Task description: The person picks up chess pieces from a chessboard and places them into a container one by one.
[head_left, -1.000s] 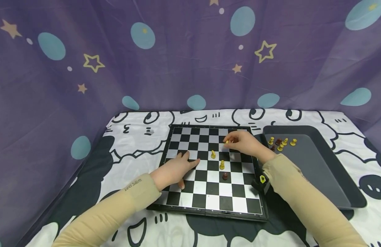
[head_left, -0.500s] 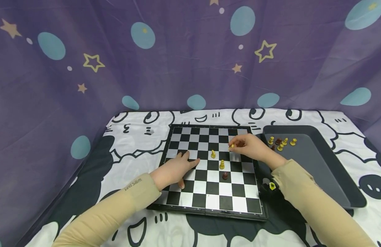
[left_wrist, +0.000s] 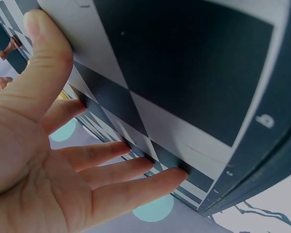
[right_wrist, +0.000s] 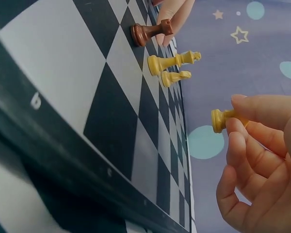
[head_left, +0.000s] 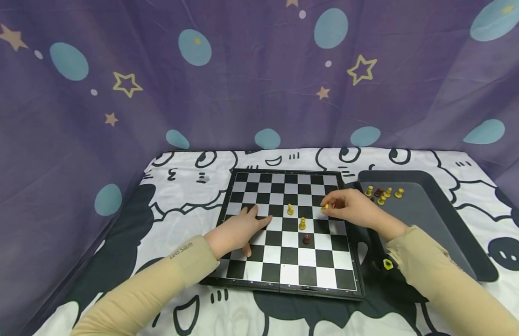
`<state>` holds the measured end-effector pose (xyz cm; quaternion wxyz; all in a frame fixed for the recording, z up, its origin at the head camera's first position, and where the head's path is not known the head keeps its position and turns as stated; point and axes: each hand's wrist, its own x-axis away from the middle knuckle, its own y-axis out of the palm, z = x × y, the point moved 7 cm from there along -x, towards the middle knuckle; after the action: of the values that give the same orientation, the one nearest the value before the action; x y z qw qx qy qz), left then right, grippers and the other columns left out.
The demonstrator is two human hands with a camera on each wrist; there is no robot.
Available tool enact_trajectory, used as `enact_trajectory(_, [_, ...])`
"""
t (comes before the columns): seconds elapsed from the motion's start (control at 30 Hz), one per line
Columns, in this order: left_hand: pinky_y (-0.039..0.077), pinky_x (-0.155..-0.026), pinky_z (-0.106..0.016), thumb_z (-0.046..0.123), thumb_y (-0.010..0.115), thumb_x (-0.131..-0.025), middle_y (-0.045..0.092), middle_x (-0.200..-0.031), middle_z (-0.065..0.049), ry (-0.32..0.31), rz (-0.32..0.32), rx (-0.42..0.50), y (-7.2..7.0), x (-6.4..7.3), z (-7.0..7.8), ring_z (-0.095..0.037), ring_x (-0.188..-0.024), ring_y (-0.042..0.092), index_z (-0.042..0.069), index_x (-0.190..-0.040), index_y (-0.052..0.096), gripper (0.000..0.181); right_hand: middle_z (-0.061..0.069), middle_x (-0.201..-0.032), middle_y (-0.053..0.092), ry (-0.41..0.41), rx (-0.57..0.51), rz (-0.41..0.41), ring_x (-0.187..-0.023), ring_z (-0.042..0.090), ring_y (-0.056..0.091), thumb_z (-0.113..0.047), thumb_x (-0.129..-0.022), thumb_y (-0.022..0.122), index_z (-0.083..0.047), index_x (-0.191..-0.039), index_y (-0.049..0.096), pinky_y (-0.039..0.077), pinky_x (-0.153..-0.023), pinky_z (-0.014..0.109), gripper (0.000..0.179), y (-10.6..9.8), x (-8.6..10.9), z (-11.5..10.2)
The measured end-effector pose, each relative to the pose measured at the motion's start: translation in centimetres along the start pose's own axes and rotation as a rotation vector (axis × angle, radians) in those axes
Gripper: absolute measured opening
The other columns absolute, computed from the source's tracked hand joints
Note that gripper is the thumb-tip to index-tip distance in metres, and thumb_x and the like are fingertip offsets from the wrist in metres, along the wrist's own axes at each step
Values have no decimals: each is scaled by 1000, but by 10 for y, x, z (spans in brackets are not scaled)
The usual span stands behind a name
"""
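Note:
My right hand (head_left: 354, 209) pinches a yellow chess piece (right_wrist: 217, 121) between thumb and fingers, holding it above the right side of the black-and-white chessboard (head_left: 289, 256). Its upper part is hidden by the fingers. The left hand (head_left: 239, 229) rests on the board's left half, fingers spread and nothing in them. Between the hands, three pieces stand upright: a yellow knight (head_left: 290, 209), a taller yellow king (right_wrist: 172, 63) and a dark brown rook (right_wrist: 144, 34) closest to the person.
Right of the board lies a dark grey tray (head_left: 444, 247), with several yellow chess pieces (head_left: 399, 192) and dark brown ones (head_left: 379, 192) near its far left corner. A cartoon-print cloth (head_left: 226, 308) covers the table. Behind hangs a purple curtain (head_left: 251, 88).
My right hand has moved right and nearer to the person, carrying the yellow chess piece from the board's far part. The left hand and the standing pieces have stayed in place.

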<state>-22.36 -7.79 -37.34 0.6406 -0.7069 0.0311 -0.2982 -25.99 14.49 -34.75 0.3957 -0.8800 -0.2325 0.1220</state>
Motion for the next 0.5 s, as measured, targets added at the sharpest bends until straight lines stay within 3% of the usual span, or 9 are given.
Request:
enact_trajectory(0.27, [45, -98, -49, 28, 87, -54, 28, -150, -25, 2, -4, -5, 0, 0, -1, -45, -134, 33, 22, -148, 34, 109, 0, -79, 65, 8, 7, 34, -62, 9, 52, -15, -86, 68, -5, -102, 70, 43, -54, 24, 19, -22, 12, 0])
enact_trajectory(0.5, [44, -99, -50, 28, 87, -54, 27, -151, -25, 1, -4, -5, 0, 0, -1, -45, -135, 32, 22, -149, 34, 109, 2, -80, 66, 33, 47, 121, -65, 7, 57, -19, -86, 69, -6, -101, 70, 46, -57, 24, 20, -56, 21, 7])
